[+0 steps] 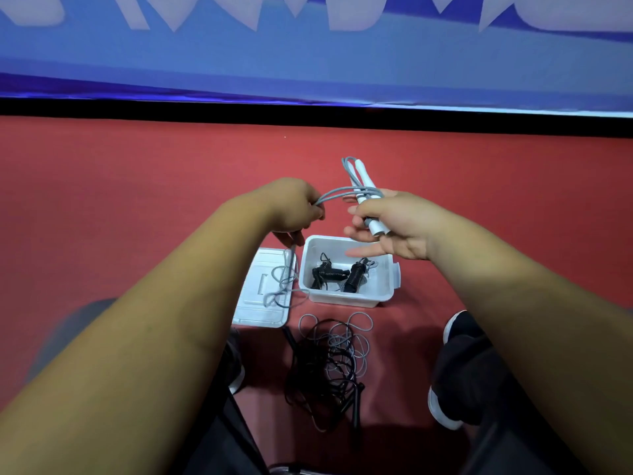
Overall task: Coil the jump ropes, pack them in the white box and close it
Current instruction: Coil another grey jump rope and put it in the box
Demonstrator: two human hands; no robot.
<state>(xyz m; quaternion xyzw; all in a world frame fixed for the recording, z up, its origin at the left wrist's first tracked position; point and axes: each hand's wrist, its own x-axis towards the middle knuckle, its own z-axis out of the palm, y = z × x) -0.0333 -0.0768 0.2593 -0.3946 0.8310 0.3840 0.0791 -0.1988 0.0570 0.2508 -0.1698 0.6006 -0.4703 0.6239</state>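
Here, seen from above by a seated person, two bare forearms reach out over a red floor [137, 200]; the left hand [294, 209] is curled, its fingers pinched together on a grey jump rope [342, 192], which arcs across the gap to the right hand [400, 224]; the right hand grips the rope's two white handles [364, 186] side by side with thumb and upper fingers, a few folds of grey cord bundled against them, while its lower fingers stick out straight and apart; both hands are held above the floor, just beyond a white box [346, 296]; the box sits open on the floor between the arms, and two coiled black ropes [329, 274] lie side by side on its bottom; its lid [255, 303] lies flat on the floor, touching the box's left side; from the left hand the grey cord hangs down, crosses the lid in loose loops and runs to the floor just in front of the box; there it tangles with a loose black rope [318, 371], uncoiled in a messy heap; a dark shoe [455, 368] with a white sole rests to the right of the heap; a blue banner [308, 63] with pale lettering, too blurred to read, runs along the far edge of the floor.
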